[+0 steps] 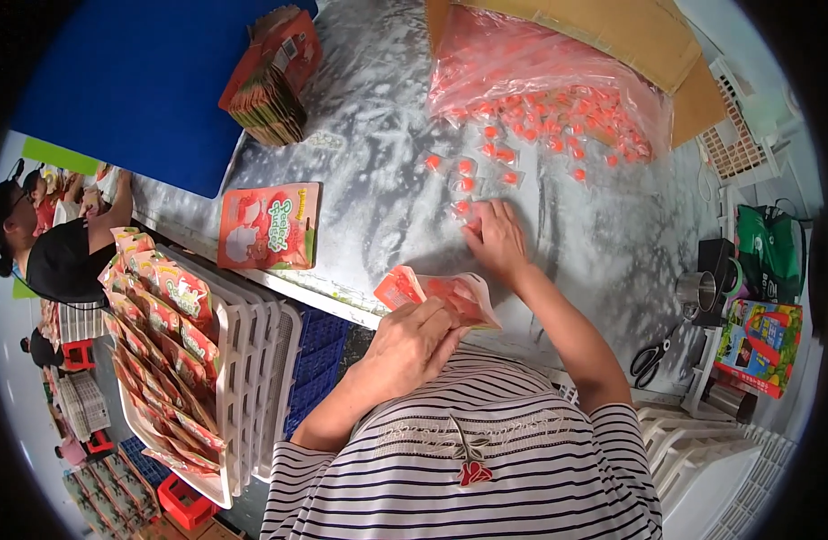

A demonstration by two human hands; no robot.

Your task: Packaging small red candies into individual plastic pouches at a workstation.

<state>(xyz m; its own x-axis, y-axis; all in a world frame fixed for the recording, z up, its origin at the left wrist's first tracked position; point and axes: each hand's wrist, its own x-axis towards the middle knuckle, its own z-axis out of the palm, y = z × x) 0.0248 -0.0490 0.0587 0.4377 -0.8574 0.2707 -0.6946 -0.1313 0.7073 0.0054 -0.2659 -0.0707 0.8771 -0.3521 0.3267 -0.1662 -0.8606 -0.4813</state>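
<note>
Head view: left hand (412,345) clamped on open red pouch (441,295) at counter (378,180) edge; right hand (495,238) lay flat, fingers spread, on small wrapped candies (468,184) beside clear candy bag (540,85).

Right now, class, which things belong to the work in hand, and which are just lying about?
In use:
left hand holding the open pouch
right hand on the small wrapped sweets
big bag of sweets

Lying about:
scissors
metal cup
green bag
</note>
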